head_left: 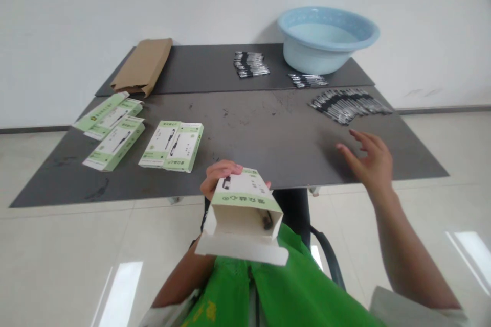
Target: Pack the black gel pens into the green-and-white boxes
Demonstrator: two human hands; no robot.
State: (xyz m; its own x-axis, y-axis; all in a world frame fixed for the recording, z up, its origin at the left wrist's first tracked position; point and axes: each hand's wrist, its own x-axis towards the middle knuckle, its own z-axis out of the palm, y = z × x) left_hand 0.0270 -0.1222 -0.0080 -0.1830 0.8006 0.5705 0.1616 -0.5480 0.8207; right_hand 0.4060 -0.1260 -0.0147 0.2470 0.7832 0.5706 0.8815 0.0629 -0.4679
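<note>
Clock bearings taken from the carton in hand, twelve at the far wall.

Left hand [219, 176]: thumb pressed on the printed face, fingertips showing at the opposite edge; gripping the carton's far end.

Right hand [371, 159]: between two and three o'clock, fingers spread and curved, thumb apart, holding nothing; above the tabletop.

Held carton [245, 190]: one, white and pale green, off the near edge of the table, before the body. Long axis twelve to six; mouth at six, end flap hanging toward the wearer. Contents: one dark pen tip [267, 220] against the right inner wall; deeper interior not visible.

Large fan of pens [349, 104]: black and silver, side by side, between one and two o'clock, just beyond the right hand.

Small row of pens [308, 80]: one o'clock, just in front of the basin.

Third group of pens [251, 64]: twelve o'clock.

Basin [328, 46]: light blue, one o'clock, standing behind the two right-hand pen groups.

Carton pair [171, 146]: ten o'clock, flat, side by side.

Carton stack [115, 143]: three, overlapping, farther out at ten; contents hidden.

Brown paper bag [143, 64]: toward eleven, behind the stack; contents hidden.

Table [249, 135]: dark grey.
</note>
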